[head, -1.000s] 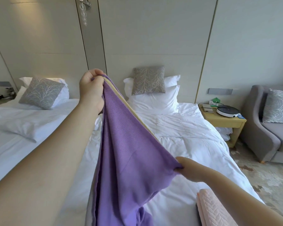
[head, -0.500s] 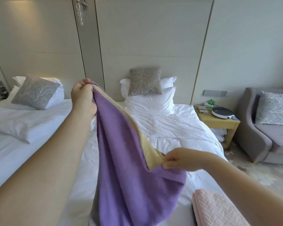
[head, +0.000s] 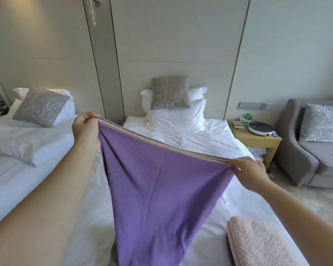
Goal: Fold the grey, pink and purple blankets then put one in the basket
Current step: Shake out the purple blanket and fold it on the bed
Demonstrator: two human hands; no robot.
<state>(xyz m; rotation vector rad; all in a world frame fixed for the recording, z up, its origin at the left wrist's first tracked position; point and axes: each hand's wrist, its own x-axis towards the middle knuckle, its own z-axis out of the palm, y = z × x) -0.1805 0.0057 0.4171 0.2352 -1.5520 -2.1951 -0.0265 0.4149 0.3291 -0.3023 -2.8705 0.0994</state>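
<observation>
Two blankets show: one purple blanket [head: 158,192] held up in the air and one pink blanket [head: 258,244] lying folded at the near right corner of the bed [head: 204,143]. The left hand [head: 86,127] is closed on one top corner of the purple blanket, raised near the bed's left edge; the right hand [head: 250,172] is pinched shut on the other top corner, lower and toward the right edge. Between the two hands the top edge runs taut, slanting down from left to right, with a yellow strip showing along it. From that edge the cloth hangs over the middle of the bed, narrowing toward the foot, its long axis running downward and out of view at the bottom. The pink blanket lies apart from the purple one, its long axis running roughly from head to foot of the bed. Two beds stand side by side, each with white pillows and one grey cushion [head: 170,93] at its head. A nightstand [head: 258,139] stands at the right edge of the near bed, and a grey sofa [head: 304,156] beyond it.
</observation>
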